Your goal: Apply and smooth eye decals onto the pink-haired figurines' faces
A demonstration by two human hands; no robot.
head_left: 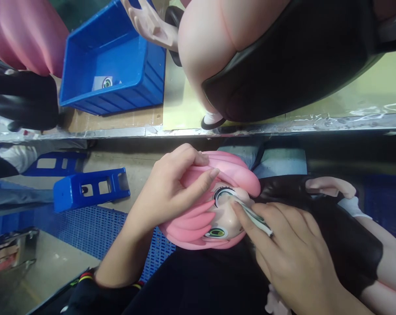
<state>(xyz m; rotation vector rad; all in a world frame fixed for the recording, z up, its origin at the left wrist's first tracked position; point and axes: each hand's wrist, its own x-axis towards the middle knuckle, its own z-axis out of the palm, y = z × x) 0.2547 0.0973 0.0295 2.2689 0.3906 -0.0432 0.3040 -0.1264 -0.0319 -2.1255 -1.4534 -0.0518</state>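
A large doll lies across my lap, its pink-haired head [214, 210] turned up and its black-dressed body [332, 232] stretching right. My left hand [167, 188] cups the head, fingers spread over the pink hair above one painted eye. My right hand [290, 253] pinches a thin strip, a sticker or film [255, 217], against the doll's face beside that eye. The lower eye is green.
A workbench edge [119, 131] runs across above my hands. On it stand a blue plastic bin [112, 61] and another large doll [266, 52] in black. Blue crates [89, 188] and a blue grid mat [86, 227] lie on the floor at left.
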